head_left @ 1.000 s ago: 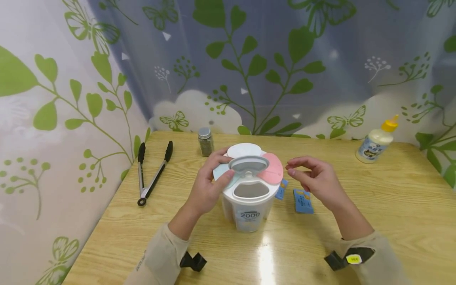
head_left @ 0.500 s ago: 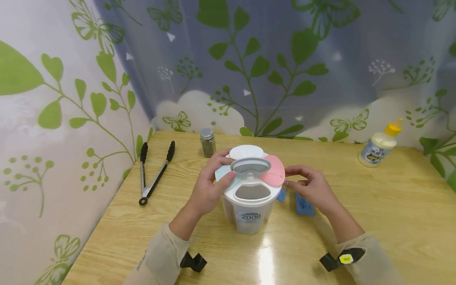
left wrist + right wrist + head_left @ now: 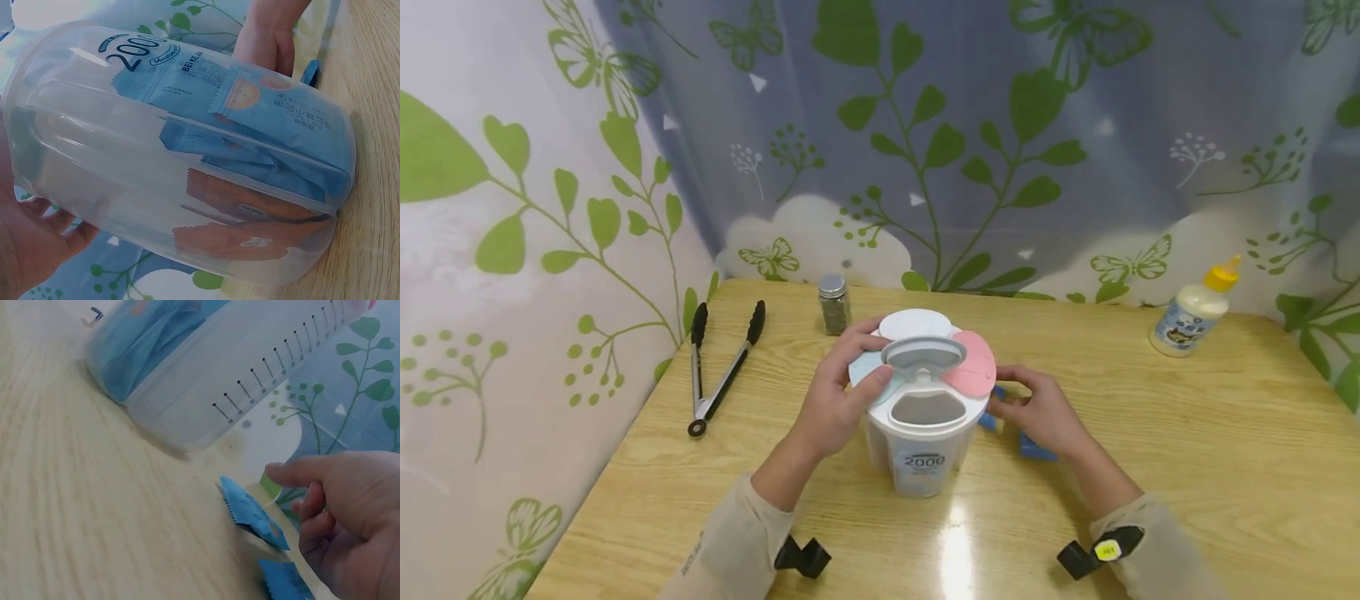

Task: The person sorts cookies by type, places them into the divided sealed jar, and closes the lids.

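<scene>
A clear storage container (image 3: 922,475) stands on the table, its round lid divided into white, blue and pink flaps. The front grey flap (image 3: 923,353) is raised over its opening. My left hand (image 3: 838,400) grips the lid's left side, thumb on the blue flap. Through the wall in the left wrist view, blue snack packets (image 3: 281,119) and orange packets (image 3: 250,240) show in separate compartments. My right hand (image 3: 1041,412) is low beside the container, holding nothing. Close to its fingers are two blue packets on the table, one nearer the container (image 3: 250,512) and another (image 3: 284,581).
Tongs (image 3: 722,379) lie spread at the left. Toward the back stands a small spice jar (image 3: 834,307) with a silver cap. A glue bottle (image 3: 1191,318) with a yellow tip is at the far right. Patterned curtains border the table's back and left side.
My right hand has lowered and moved left, from beside the pink flap down toward the blue packets. My left hand has kept its grip on the lid.
</scene>
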Motion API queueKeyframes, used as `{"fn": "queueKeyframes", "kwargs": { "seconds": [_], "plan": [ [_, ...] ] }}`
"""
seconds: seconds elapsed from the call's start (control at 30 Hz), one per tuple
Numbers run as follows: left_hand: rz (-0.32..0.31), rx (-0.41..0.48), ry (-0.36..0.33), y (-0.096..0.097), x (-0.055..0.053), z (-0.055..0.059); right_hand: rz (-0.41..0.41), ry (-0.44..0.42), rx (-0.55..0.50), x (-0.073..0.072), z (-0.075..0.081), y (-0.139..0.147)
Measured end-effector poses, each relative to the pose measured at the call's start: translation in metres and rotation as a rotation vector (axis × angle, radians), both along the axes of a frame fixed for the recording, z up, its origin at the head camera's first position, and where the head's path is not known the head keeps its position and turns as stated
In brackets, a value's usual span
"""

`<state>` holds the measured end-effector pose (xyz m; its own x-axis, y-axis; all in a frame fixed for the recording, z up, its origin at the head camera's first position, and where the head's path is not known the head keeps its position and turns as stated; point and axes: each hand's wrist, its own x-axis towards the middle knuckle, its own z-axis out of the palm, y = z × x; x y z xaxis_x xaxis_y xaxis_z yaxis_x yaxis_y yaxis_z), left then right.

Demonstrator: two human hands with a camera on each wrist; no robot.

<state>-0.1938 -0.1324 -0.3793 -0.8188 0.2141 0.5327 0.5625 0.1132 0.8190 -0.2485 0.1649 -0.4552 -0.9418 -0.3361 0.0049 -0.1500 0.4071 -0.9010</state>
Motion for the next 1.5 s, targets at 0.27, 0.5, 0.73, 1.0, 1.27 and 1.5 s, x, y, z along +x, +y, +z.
{"fn": "queueKeyframes", "kwargs": {
  "seconds": [0.27,0.5,0.73,1.0,1.27,1.5],
  "plan": [
    [0.001,0.002,0.004,-0.001,0.002,-0.001,-0.019,0.093,0.158,0.004,-0.002,-0.007],
    [0.001,0.006,0.0,0.0,0.003,-0.001,-0.064,0.091,0.335,0.007,-0.001,-0.009],
    [-0.003,0.005,0.007,0.0,0.002,-0.002,-0.089,0.068,0.353,0.006,-0.001,-0.009],
    [-0.005,0.007,0.022,-0.001,0.001,-0.001,-0.067,0.052,0.202,0.003,0.0,-0.004],
    [-0.007,0.002,0.025,0.0,-0.001,-0.001,-0.076,-0.018,0.107,0.001,0.003,0.003],
    [-0.007,0.004,0.015,0.001,-0.001,-0.001,-0.099,-0.063,0.097,0.001,0.007,0.005]
  ]
}}
